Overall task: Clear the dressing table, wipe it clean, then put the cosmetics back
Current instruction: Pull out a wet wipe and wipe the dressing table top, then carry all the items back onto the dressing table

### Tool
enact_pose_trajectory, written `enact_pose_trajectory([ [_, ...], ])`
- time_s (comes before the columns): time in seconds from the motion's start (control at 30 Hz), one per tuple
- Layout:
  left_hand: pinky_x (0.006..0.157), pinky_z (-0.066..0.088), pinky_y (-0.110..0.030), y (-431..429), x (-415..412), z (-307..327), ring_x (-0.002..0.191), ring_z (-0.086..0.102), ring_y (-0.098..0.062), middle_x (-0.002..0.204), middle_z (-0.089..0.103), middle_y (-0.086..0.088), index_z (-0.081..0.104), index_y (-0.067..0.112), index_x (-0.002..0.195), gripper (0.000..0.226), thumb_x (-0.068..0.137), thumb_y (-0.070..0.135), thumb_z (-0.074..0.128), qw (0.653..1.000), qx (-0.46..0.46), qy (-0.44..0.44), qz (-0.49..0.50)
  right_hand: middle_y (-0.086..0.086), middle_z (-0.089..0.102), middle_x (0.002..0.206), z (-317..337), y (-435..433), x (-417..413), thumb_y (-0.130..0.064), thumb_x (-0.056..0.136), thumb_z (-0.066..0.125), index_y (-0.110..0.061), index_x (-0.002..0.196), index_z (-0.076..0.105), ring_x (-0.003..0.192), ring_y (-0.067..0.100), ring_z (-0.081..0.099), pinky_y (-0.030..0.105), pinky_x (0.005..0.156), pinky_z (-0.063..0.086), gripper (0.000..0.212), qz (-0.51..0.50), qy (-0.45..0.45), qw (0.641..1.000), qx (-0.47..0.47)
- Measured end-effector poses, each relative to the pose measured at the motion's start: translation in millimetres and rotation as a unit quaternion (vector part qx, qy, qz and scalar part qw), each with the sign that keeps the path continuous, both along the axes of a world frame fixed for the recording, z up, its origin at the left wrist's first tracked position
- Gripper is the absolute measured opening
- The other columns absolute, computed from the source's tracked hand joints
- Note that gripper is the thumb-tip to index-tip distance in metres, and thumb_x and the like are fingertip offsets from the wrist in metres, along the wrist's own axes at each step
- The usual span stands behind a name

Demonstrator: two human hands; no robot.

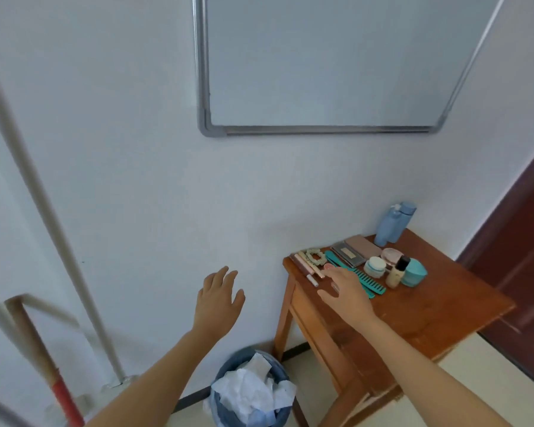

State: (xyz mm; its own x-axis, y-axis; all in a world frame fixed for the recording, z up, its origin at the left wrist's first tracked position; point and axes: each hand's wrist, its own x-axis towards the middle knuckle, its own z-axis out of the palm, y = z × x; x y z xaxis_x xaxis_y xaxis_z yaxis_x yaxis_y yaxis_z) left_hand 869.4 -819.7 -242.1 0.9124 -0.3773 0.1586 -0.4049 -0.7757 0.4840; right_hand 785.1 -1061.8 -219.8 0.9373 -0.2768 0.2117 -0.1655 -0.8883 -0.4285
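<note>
A small wooden dressing table stands against the wall at the right. Cosmetics lie in a row along its far side: slim tubes, a pale scrunchie, teal combs, flat palettes, small jars, a foundation bottle, a teal jar and blue bottles. My right hand hovers over the table's left end with fingers spread, above the combs and a small pink compact. My left hand hangs in the air left of the table, fingers straight, holding nothing.
A blue bin full of crumpled white tissue sits on the floor below the table's left corner. A whiteboard hangs on the wall above. White poles and a red-tipped wooden handle lean at the left. A dark door is at the right.
</note>
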Motion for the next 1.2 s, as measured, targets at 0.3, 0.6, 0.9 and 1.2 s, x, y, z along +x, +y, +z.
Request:
enact_pose_trajectory([
  [0.3, 0.109, 0.026, -0.035, -33, -23, 20, 0.136, 0.026, -0.022, 0.147, 0.035, -0.004, 0.038, 0.013, 0.138, 0.079, 0.074, 0.055, 0.016, 0.992, -0.088, 0.003, -0.092, -0.001, 0.043, 0.138, 39, -17, -73, -0.032, 0.087, 0.058, -0.020, 0.133, 0.043, 0.128, 0.011, 0.035, 0.023, 0.105, 0.031, 0.050, -0.102, 0.019, 0.994, -0.045],
  [0.6, 0.104, 0.029, -0.029, -99, -55, 38, 0.127, 0.035, -0.019, 0.139, 0.045, -0.002, 0.045, 0.017, 0.133, 0.087, 0.067, 0.060, 0.008, 0.981, -0.118, -0.031, -0.151, 0.000, 0.053, 0.123, 67, -76, -116, -0.027, 0.087, 0.059, -0.017, 0.121, 0.052, 0.109, 0.007, 0.042, 0.012, 0.084, 0.030, 0.036, -0.109, -0.009, 0.992, -0.066],
  [0.9, 0.110, 0.026, -0.033, -211, -109, 14, 0.133, 0.029, -0.019, 0.143, 0.040, -0.003, 0.040, 0.015, 0.137, 0.043, 0.096, 0.029, 0.036, 0.992, -0.105, 0.014, -0.067, -0.003, 0.042, 0.137, 24, -171, -146, -0.033, 0.088, 0.057, -0.022, 0.133, 0.042, 0.126, 0.010, 0.033, 0.023, 0.105, 0.029, 0.048, -0.062, 0.050, 0.997, -0.019],
  [1.2, 0.111, 0.023, -0.032, -228, -124, -41, 0.136, 0.024, -0.016, 0.147, 0.033, 0.001, 0.034, 0.019, 0.139, 0.043, 0.098, 0.031, 0.034, 0.994, -0.034, 0.103, 0.031, -0.006, 0.041, 0.138, -22, -194, -109, -0.035, 0.088, 0.055, -0.025, 0.135, 0.040, 0.128, 0.008, 0.032, 0.024, 0.107, 0.030, 0.049, 0.034, 0.104, 0.994, 0.021],
])
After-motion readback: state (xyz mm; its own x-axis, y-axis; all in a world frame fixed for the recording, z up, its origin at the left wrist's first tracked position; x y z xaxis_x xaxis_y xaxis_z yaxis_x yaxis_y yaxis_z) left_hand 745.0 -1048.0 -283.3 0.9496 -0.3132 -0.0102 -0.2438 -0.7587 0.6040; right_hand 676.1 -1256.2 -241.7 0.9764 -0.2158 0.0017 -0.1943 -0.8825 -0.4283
